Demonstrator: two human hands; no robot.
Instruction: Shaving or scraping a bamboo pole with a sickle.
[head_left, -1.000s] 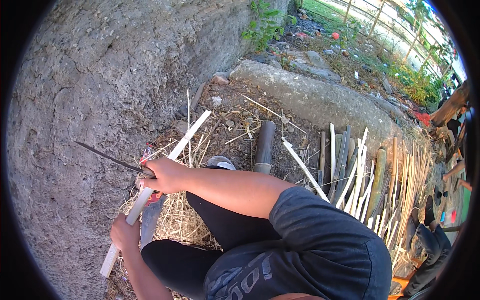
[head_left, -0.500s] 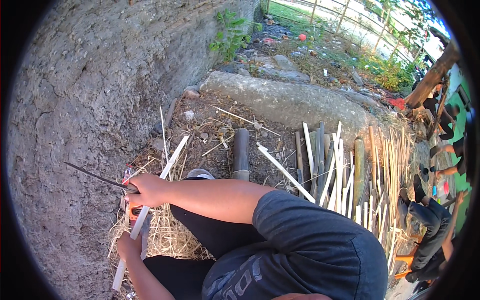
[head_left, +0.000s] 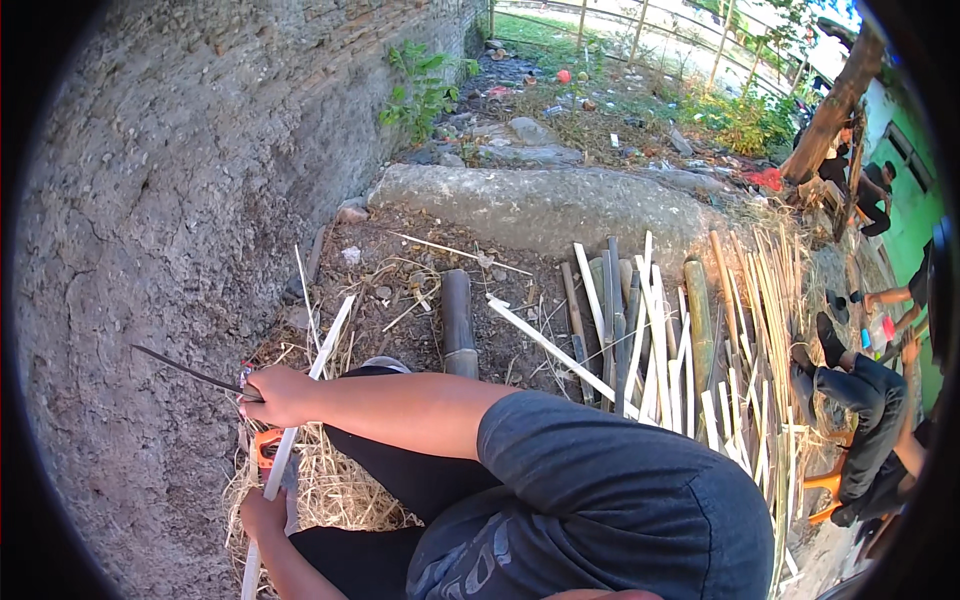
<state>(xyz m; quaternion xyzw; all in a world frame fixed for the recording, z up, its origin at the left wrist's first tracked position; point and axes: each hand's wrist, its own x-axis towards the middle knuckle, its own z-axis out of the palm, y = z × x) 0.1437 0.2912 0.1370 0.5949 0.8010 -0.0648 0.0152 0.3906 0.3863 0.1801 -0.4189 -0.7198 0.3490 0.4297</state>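
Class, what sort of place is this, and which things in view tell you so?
Probably an outdoor work spot, perhaps a yard: there is a rough wall, a leafy plant growing by it, and cut bamboo laid out together.

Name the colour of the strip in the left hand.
Pale cream; the strip shows best in the head view.

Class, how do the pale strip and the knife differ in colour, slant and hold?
The pale strip is creamy; the knife is dark. The strip slants up rightward, the knife up leftward. The left hand grips the strip; the right hand holds the knife. Both are long and narrow.
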